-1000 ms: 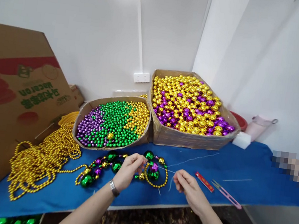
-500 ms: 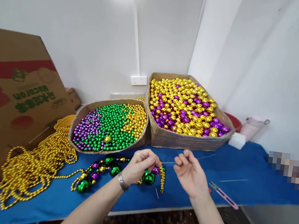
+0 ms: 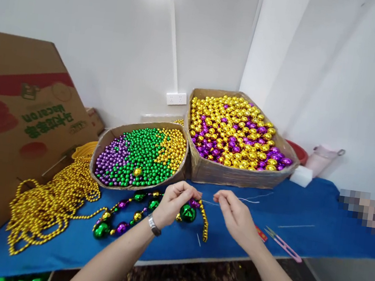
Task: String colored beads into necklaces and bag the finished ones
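Over the blue cloth, my left hand [image 3: 172, 204], with a metal bracelet or watch at the wrist, is closed in a pinch on a thin white thread [image 3: 209, 203]. A short way to the right, my right hand [image 3: 234, 215] pinches the same thread, whose loose ends trail out behind its fingers. Just below my left fingers hang a big green bead [image 3: 187, 213], purple beads and a short string of small gold beads [image 3: 204, 223]. A beaded strand [image 3: 122, 228] of green, purple and gold balls curves away to the left. My left fingers hide part of it.
Behind my hands stand a box of small beads [image 3: 92, 167] and a larger box of gold and purple balls [image 3: 227, 179]. Gold bead chains [image 3: 49, 205] heap beside a carton [image 3: 3, 171]. Pink-handled snips [image 3: 286, 245] and a thin needle-like stick [image 3: 296, 226] lie right.
My right hand, with fingers loosely spread before, has closed into a pinch and come nearer my left. The left hand keeps its pinch. The view has shifted slightly.
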Tool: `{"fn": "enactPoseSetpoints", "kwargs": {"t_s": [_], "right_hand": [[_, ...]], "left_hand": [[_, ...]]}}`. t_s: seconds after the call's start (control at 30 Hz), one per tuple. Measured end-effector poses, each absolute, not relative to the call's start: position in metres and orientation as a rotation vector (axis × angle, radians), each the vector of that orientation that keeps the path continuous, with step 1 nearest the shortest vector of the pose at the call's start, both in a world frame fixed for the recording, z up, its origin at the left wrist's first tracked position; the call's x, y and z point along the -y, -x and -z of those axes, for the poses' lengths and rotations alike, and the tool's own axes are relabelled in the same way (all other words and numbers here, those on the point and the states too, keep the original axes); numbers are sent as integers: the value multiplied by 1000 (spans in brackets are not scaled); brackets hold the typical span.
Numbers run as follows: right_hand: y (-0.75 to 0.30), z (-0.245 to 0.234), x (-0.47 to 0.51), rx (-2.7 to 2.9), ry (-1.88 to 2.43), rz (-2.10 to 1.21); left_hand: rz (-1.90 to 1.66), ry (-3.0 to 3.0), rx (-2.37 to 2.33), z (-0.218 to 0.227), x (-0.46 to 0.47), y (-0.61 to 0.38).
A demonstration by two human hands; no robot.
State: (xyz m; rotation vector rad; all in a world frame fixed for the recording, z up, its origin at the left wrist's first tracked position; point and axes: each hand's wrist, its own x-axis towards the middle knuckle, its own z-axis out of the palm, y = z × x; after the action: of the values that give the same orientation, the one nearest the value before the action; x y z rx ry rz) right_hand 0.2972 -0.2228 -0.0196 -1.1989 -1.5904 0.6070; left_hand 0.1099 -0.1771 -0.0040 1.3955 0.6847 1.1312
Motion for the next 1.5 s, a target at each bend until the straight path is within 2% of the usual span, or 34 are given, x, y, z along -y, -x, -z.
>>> {"fn": "enactPoseSetpoints", "kwargs": {"t_s": [0.27, 0.4, 0.53, 0.7, 1.13, 1.37, 1.5], "right_hand": [[-296, -31, 193, 2160, 1216, 9], [-299, -73, 172, 2273, 1128, 305], [-299, -123, 155, 2338, 930, 921], [-296, -166, 147, 2312, 874, 1181], [-301, -127, 162, 2365, 745, 1097], [-308, -92, 168, 2505, 820, 880], [-311, -72, 176, 2551, 971, 618]], "left_hand": [[-1119, -1432, -527, -47, 153, -121], [-1145, -1476, -450, -87, 142, -118], [-1210, -1551, -438, -133, 138, -113], [-1305, -1570, -476, -168, 141, -104], [-1221, -1491, -417, -130, 147, -94], [-1143, -1390, -435, -91, 148, -96], [-1100, -1501, -571, -69, 152, -101]]}}
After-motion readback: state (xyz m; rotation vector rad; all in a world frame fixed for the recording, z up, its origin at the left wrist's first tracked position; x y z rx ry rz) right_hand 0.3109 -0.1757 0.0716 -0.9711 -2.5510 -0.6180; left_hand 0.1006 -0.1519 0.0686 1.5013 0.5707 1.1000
